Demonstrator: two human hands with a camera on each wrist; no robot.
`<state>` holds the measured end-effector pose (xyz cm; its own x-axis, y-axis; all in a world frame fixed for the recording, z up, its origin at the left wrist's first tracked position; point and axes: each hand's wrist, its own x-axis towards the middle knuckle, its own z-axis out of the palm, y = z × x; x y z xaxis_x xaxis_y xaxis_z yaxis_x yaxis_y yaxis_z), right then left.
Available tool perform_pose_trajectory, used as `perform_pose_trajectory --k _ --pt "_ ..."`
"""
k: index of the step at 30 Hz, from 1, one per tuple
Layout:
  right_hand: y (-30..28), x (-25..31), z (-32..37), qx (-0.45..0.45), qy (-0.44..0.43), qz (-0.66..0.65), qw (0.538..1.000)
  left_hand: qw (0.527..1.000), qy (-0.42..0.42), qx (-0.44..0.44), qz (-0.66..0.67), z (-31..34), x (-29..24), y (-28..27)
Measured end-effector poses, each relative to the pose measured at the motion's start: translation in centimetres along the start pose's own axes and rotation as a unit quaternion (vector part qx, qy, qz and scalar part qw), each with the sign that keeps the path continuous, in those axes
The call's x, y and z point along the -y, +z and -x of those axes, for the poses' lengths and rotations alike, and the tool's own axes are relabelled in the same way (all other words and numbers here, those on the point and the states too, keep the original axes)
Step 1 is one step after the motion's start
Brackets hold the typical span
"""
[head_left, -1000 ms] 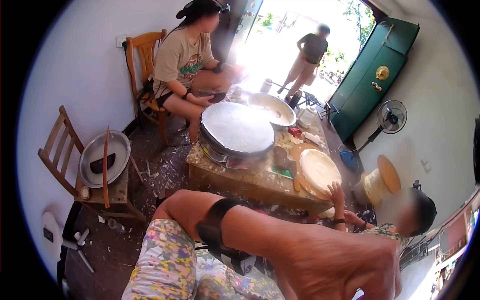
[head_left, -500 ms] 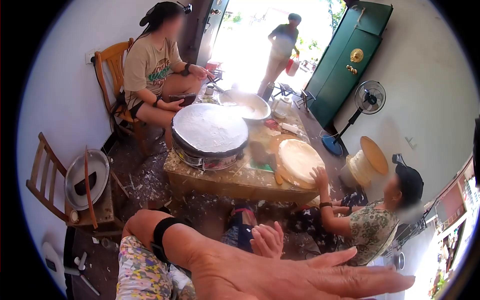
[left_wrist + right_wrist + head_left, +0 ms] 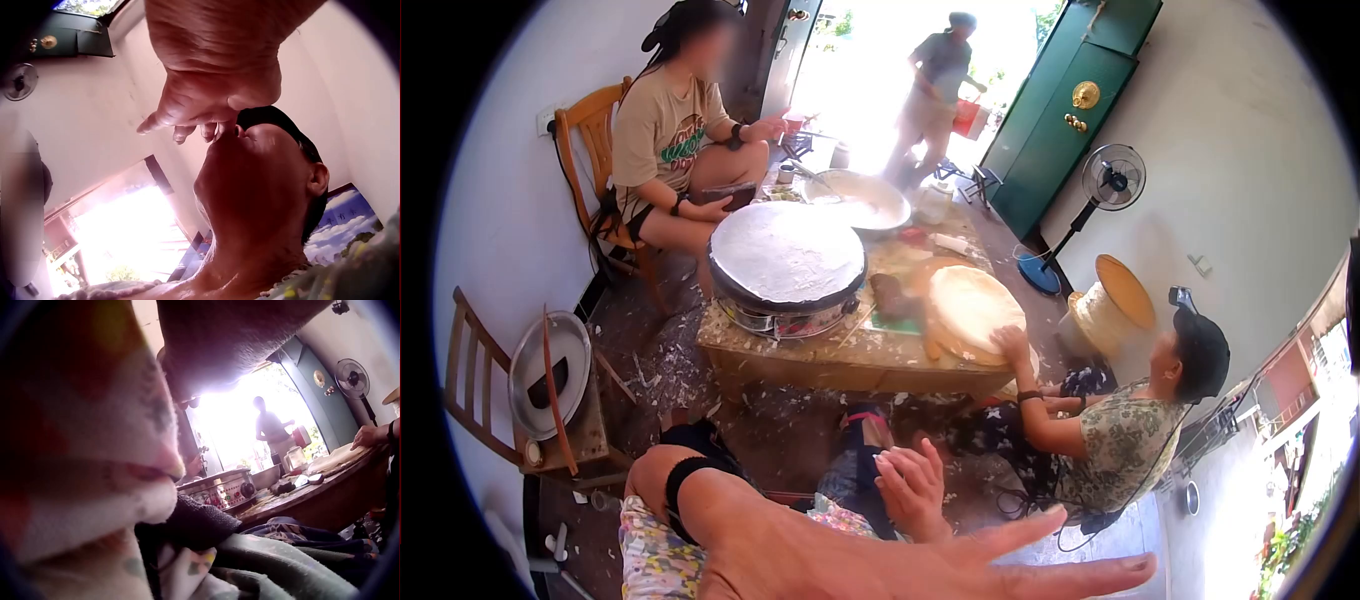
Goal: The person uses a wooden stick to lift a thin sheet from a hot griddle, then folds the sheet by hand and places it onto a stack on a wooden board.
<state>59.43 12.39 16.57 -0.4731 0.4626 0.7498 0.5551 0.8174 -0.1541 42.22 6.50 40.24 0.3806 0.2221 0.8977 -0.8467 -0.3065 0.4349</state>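
Observation:
My left hand (image 3: 850, 545) stretches across the bottom of the head view, palm turned away, fingers extended and holding nothing. In the left wrist view the same hand (image 3: 212, 62) is close before my head, some fingertips overlapping it. Beyond it, a smaller raised hand (image 3: 915, 490), seemingly my right, shows loosely bent, spread fingers with nothing in them. The right wrist view shows a dark, blurred part of that hand (image 3: 219, 337) above patterned fabric (image 3: 94, 469). Neither hand touches the round griddle (image 3: 788, 252) with its white layer, or the stacked flat rounds (image 3: 975, 305).
A low table (image 3: 800, 372) also bears a basin (image 3: 885, 205). One person (image 3: 665, 140) sits behind left; another (image 3: 1125, 440), at right, touches the rounds. Someone (image 3: 940, 75) stands by the doorway with a red container (image 3: 970, 118). A fan (image 3: 1114, 178) stands right.
My left hand has swung from a bent wrist to extended fingers, and the smaller hand has come into view. The head view has shifted. The doorway person's red container now shows.

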Motion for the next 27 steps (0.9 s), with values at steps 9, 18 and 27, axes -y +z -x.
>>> perform_pose_trajectory --k 9,18,27 --pt "-0.6 -0.1 -0.2 0.020 0.022 -0.008 1.000 0.919 0.008 -0.294 -0.261 3.1 -4.3 -9.2" --pt "-0.8 0.3 -0.5 0.019 0.013 -0.018 1.000 0.696 0.105 0.032 -0.709 0.3 -10.4 -5.4" --pt "-1.0 0.5 -0.9 0.039 0.015 -0.013 0.999 0.662 0.095 -0.022 -0.743 0.2 -11.5 -9.5"
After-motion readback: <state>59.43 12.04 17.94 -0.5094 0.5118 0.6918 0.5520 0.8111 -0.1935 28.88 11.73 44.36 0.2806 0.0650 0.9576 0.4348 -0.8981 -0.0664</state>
